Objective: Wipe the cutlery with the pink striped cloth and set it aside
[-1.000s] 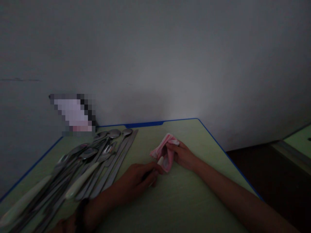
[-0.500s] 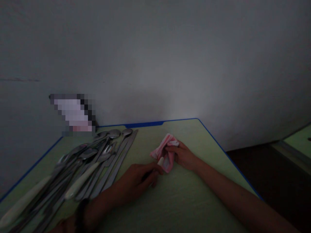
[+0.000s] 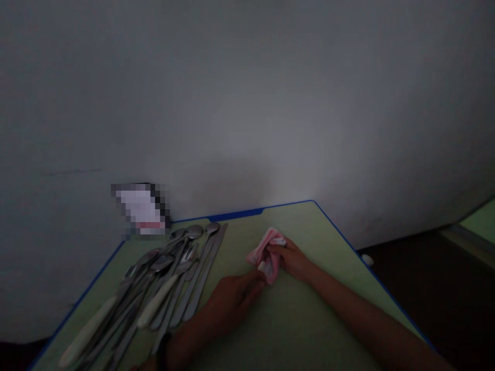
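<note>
A pink-and-white cloth [image 3: 269, 239] is bunched up over the right half of the table. My right hand [image 3: 294, 261] is closed on its right side, with the fingers partly behind the folds. From the left, my left hand [image 3: 236, 298] reaches to the cloth's lower edge, its fingers pinched together. A small whitish tip [image 3: 262, 266] shows between these fingers and the cloth; the dim light hides what it belongs to. Left of my left hand lies a pile of cutlery, with spoons [image 3: 194, 232], forks [image 3: 189, 253] and white-handled pieces [image 3: 158, 303].
The light green table [image 3: 309, 221] has a blue rim and stands against a grey wall [image 3: 247, 103]. A pixelated, propped-up panel [image 3: 141, 208] is at the back left corner. A small white object [image 3: 367, 260] shows beyond the right edge, by the dark floor.
My view has shifted up and to the left, so table and cutlery appear lower and further right. My left fingers are closer in against the cloth, and less of the whitish tip shows.
</note>
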Motion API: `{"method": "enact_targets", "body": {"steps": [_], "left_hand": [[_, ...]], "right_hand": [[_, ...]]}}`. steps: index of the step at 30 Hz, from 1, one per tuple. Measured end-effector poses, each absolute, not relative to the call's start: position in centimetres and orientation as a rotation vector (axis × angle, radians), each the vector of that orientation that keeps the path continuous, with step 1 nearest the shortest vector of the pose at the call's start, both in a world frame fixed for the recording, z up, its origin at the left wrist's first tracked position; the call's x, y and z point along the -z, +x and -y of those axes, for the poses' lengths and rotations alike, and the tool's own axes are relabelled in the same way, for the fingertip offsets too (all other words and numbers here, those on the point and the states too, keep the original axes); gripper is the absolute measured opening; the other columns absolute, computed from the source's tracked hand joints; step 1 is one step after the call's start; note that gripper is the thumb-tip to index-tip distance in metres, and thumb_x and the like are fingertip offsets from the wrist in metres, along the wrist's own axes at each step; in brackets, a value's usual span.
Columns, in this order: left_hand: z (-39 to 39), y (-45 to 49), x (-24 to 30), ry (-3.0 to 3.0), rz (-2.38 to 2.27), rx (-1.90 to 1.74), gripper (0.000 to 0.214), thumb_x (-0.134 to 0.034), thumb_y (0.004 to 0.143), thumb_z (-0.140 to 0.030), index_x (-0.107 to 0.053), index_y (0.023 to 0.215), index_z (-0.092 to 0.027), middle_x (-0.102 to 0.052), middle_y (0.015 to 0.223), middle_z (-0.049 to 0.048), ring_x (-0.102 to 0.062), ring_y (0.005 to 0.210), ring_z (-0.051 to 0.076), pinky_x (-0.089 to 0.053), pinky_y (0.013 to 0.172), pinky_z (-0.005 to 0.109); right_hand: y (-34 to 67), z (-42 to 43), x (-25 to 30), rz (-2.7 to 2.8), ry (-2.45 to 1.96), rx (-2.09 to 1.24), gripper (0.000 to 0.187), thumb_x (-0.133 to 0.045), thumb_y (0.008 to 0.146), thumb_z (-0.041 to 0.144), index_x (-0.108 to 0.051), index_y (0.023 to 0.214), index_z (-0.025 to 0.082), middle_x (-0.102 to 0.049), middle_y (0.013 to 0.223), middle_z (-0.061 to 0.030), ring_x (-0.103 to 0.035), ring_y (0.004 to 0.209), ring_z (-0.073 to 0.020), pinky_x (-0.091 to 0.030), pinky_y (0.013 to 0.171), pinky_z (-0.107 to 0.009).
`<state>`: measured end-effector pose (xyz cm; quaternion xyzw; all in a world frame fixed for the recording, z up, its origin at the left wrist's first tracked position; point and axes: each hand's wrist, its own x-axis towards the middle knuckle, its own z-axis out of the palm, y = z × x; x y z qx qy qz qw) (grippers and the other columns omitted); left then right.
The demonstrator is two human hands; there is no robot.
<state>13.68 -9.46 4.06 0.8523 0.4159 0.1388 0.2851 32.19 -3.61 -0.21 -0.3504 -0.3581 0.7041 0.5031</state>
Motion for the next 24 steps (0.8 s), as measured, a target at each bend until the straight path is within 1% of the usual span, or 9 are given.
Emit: {"method": "enact_targets", "body": {"steps": [4,7,8,11,13,16,20,24], "left_hand": [[9.8,14.6,-3.9,2.373,-1.280,-0.259,0.035,-0.027,0.094,-0.044,-0.052,0.107,-0.022,-0.068,0.085,0.0061,-0.064,0.071,0.019,-0.042,0.064,0.026],[9.1,15.1,-3.6,2.371,-1.377,-0.203,0.037,-0.027,0.094,-0.045,-0.053,0.108,-0.022,-0.068,0.083,0.0073,-0.065,0.073,0.022,-0.043,0.065,0.028],[8.7,15.2,-3.5,2.343,-1.378,-0.219,0.036,-0.029,0.094,-0.044,-0.053,0.108,-0.022,-0.068,0.087,0.0074,-0.065,0.077,0.021,-0.043,0.067,0.028],[7.3,15.7,-3.0,2.180,-1.451,-0.393,0.032,-0.032,0.092,-0.036,-0.058,0.103,-0.021,-0.067,0.089,0.0080,-0.064,0.081,0.020,-0.042,0.072,0.026],[6.4,16.1,-2.8,2.080,-1.453,-0.578,0.033,-0.031,0.091,-0.033,-0.061,0.094,-0.018,-0.067,0.084,0.0072,-0.062,0.077,0.019,-0.041,0.070,0.025],[5.8,16.6,-2.5,1.946,-1.448,-0.822,0.032,-0.035,0.087,-0.032,-0.061,0.078,-0.016,-0.064,0.074,0.0039,-0.057,0.069,0.017,-0.039,0.064,0.024],[5.7,16.7,-2.3,1.841,-1.438,-0.940,0.030,-0.040,0.083,-0.034,-0.057,0.067,-0.016,-0.055,0.062,-0.0007,-0.050,0.061,0.015,-0.035,0.059,0.023],[5.8,16.5,-2.1,1.741,-1.408,-1.011,0.029,-0.043,0.081,-0.036,-0.053,0.063,-0.017,-0.048,0.057,-0.0027,-0.045,0.056,0.013,-0.032,0.054,0.023]], "right_hand": [[32.0,3.3,-0.1,0.890,-0.841,-1.701,0.021,-0.072,0.060,0.025,-0.062,0.076,0.015,-0.066,0.067,0.0011,-0.060,0.062,-0.0122,-0.045,0.063,-0.025],[31.8,2.5,-0.1,0.876,-0.810,-1.750,0.019,-0.071,0.059,0.023,-0.061,0.073,0.015,-0.066,0.066,0.0003,-0.060,0.062,-0.0128,-0.045,0.064,-0.025],[31.7,2.1,0.0,0.860,-0.792,-1.762,0.019,-0.071,0.059,0.022,-0.061,0.073,0.015,-0.066,0.066,0.0002,-0.060,0.061,-0.0126,-0.045,0.064,-0.025],[31.0,0.8,0.5,0.799,-0.737,-1.738,0.018,-0.070,0.059,0.022,-0.060,0.071,0.014,-0.065,0.064,0.0002,-0.058,0.060,-0.0117,-0.043,0.063,-0.024],[30.3,0.0,0.9,0.746,-0.713,-1.685,0.018,-0.069,0.058,0.022,-0.058,0.070,0.015,-0.063,0.063,0.0016,-0.057,0.059,-0.0110,-0.042,0.062,-0.024],[29.6,-0.6,1.1,0.670,-0.730,-1.582,0.017,-0.069,0.058,0.022,-0.056,0.069,0.016,-0.061,0.061,0.0035,-0.054,0.058,-0.0099,-0.041,0.059,-0.023],[29.1,-0.6,1.1,0.640,-0.744,-1.563,0.018,-0.068,0.058,0.022,-0.057,0.071,0.016,-0.059,0.060,0.0040,-0.053,0.056,-0.0099,-0.041,0.059,-0.023],[28.5,-0.9,1.5,0.659,-0.824,-1.463,0.020,-0.067,0.060,0.028,-0.058,0.073,0.016,-0.059,0.062,0.0039,-0.053,0.057,-0.0105,-0.041,0.060,-0.024]]}}
